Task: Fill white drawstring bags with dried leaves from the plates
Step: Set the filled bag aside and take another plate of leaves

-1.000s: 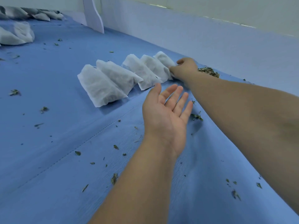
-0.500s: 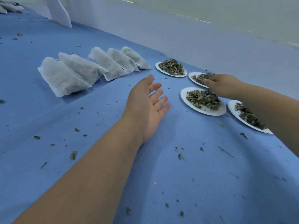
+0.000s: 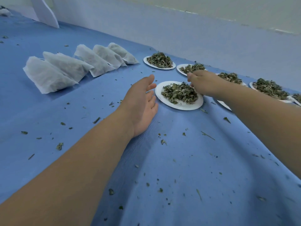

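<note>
Left grip (image 3: pixel 141 101) open, fingers slack, resting on wrinkled blue cloth desk (image 3: pixel 187 160), just left of round white plate (image 3: pixel 180 106) w/ crumbly dried leaves (image 3: pixel 179 93), centre frame. Right grip (image 3: pixel 203 82) curled at plate's far rim; can't tell if holding anything. Five plump fibrous white bags (image 3: pixel 48 77) upper left.

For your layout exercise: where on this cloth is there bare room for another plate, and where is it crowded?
Free: cloth between the forearms, below the nearest plate; also between bags and left hand. Crowded: the plates by the right hand.
</note>
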The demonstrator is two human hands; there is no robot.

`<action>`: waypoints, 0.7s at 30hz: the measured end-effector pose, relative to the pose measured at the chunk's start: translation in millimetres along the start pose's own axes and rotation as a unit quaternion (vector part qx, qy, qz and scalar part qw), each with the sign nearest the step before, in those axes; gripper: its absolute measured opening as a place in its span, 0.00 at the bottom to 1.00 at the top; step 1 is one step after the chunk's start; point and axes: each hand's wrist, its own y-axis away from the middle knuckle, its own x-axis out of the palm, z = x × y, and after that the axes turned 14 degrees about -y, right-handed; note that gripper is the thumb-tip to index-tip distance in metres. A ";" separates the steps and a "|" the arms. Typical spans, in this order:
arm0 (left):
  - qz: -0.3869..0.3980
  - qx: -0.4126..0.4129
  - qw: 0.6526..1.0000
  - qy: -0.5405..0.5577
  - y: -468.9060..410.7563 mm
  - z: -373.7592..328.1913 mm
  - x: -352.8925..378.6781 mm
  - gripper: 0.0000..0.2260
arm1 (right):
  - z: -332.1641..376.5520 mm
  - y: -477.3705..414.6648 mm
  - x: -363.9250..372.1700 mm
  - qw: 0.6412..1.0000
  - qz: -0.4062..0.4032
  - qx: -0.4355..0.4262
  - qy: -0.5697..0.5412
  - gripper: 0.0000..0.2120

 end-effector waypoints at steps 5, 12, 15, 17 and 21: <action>-0.033 0.026 0.999 -0.027 3.3 0.6 5.3 0.24 | 3.8 19.1 6.1 0.998 -0.008 0.027 -0.064 0.23; -0.020 0.027 0.999 -0.042 30.3 1.9 31.5 0.26 | -3.0 67.9 -27.0 0.994 -0.048 0.018 -0.098 0.20; -0.001 0.035 0.998 -0.052 47.9 4.8 59.3 0.25 | -24.6 104.2 -56.4 0.994 -0.063 0.017 -0.087 0.18; 0.026 0.039 0.996 -0.072 61.6 9.4 86.3 0.25 | -43.7 131.9 -77.0 0.993 -0.072 0.028 -0.093 0.19; 0.081 0.017 0.991 -0.107 86.3 37.5 148.7 0.25 | -94.1 206.9 -129.2 0.982 -0.121 0.076 -0.122 0.17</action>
